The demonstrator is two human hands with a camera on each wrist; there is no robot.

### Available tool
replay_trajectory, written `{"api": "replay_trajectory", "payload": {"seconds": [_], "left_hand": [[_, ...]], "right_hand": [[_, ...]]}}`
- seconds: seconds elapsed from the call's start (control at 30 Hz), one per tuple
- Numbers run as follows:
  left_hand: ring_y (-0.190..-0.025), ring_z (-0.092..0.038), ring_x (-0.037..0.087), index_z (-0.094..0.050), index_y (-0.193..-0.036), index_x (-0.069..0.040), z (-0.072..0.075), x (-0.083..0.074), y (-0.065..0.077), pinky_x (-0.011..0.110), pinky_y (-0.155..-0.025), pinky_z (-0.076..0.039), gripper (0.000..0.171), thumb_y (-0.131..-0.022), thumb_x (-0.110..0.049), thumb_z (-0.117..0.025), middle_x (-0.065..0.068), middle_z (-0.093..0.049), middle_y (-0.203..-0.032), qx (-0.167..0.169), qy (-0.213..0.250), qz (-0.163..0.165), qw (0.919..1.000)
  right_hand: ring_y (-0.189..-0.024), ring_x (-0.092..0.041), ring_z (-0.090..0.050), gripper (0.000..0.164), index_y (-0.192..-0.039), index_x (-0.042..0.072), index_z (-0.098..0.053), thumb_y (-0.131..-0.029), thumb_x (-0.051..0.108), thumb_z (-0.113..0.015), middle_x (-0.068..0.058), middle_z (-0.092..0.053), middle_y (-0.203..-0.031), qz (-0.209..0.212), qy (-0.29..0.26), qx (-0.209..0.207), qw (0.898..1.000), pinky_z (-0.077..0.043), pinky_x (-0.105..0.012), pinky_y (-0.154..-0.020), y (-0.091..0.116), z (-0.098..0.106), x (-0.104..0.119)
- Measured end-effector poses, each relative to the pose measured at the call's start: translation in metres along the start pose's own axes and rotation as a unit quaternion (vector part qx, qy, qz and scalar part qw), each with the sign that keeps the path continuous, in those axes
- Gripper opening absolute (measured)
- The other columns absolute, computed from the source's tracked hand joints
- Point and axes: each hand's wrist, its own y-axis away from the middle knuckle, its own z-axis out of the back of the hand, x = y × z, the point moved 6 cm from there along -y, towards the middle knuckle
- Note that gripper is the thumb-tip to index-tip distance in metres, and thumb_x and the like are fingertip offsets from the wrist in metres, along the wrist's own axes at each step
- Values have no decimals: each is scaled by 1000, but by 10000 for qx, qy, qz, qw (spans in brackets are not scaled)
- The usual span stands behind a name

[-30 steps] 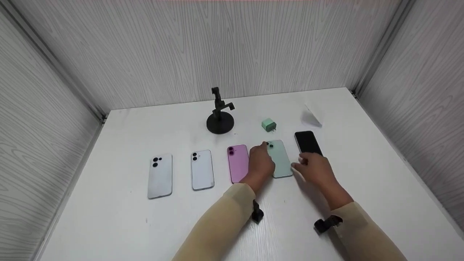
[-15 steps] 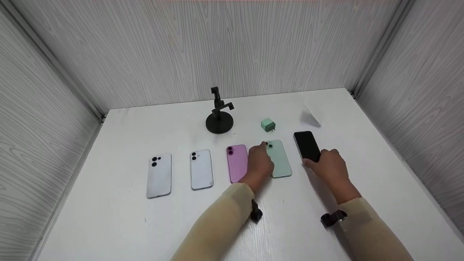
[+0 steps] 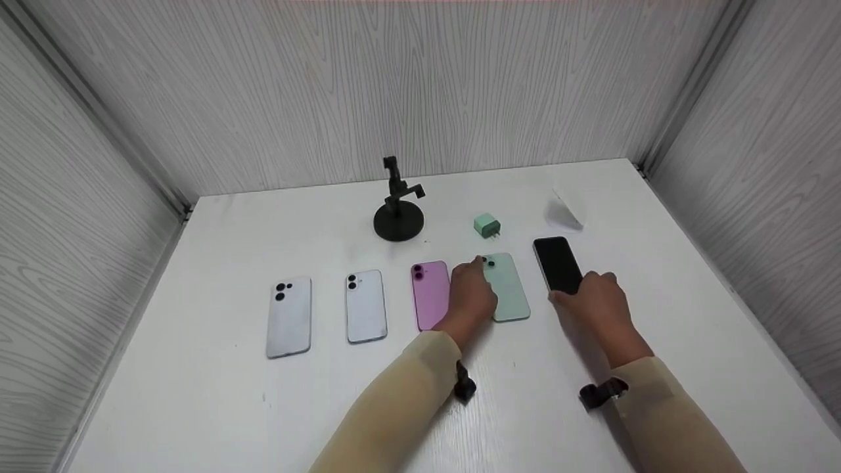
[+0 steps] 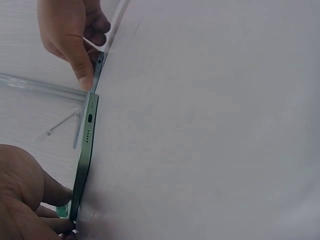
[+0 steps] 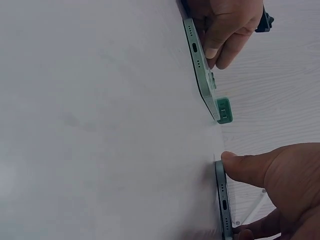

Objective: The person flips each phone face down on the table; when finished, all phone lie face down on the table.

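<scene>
In the head view, my left hand (image 3: 470, 295) is at the left edge of a mint green smartphone (image 3: 509, 289), which lies camera side up. The left wrist view shows the thumb and fingers of that hand pinching the phone's edge. My right hand (image 3: 598, 305) grips the lower end of a smartphone (image 3: 556, 263) that lies with its black screen up. Its thumb is at the left edge and its fingers are at the right, as the right wrist view shows. A pink smartphone (image 3: 430, 295) lies left of the left hand, partly covered by it.
Two pale smartphones, a bluish white one (image 3: 366, 307) and a silvery one (image 3: 289, 318), lie further left. Behind the row stand a black stand with a round base (image 3: 399, 223) and a green plug adapter (image 3: 487, 225). A clear bent plastic piece (image 3: 565, 211) sits at back right.
My right hand has moved right, from beside the green smartphone to the black-screened one, and now grips its lower end. The left hand has stayed in place.
</scene>
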Motion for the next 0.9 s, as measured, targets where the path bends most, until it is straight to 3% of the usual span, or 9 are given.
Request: {"api": "replay_trajectory", "payload": {"seconds": [0.2,0.4,0.5,0.67,0.9], "left_hand": [[-148,-54,29,-44,-164,1,3,-3,3,38,-127,-42,60,-106,-5,-57,18,-63,-154,-77,31,-82,9999],[-149,-53,29,-42,-165,1,1,-2,3,38,-128,-41,61,-106,-4,-57,19,-61,-155,-71,115,-43,9999],[-148,-53,29,-42,-165,2,1,-2,3,38,-128,-41,61,-106,-3,-56,19,-62,-154,-112,121,-40,9999],[-148,-53,30,-43,-164,3,3,-3,4,39,-128,-41,62,-105,-2,-57,20,-62,-154,-147,110,-48,9998],[-148,-53,29,-42,-165,2,3,-2,6,38,-127,-41,64,-103,0,-57,19,-61,-155,-191,291,-12,9994]], "right_hand": [[-98,-40,-61,88,-132,-28,-54,-93,48,-75,-43,-55,-128,-209,-230,68,9995,-57,-52,-82,-3,1,-4],[-119,-52,-63,96,-142,-30,-41,-95,47,-75,-45,-57,-134,-263,-615,188,9976,-57,-59,-97,-5,1,-12],[-118,-54,-65,85,-139,-30,-42,-100,40,-70,-46,-60,-130,-96,-722,79,9973,-57,-59,-95,-4,5,-14],[-108,-54,-69,57,-129,-25,-55,-106,27,-59,-43,-66,-121,167,-757,-442,9960,-57,-60,-88,2,16,-15],[-105,-53,-70,41,-120,-16,-65,-106,21,-54,-38,-71,-113,361,-764,-1101,9903,-56,-62,-89,15,30,-9]]}}
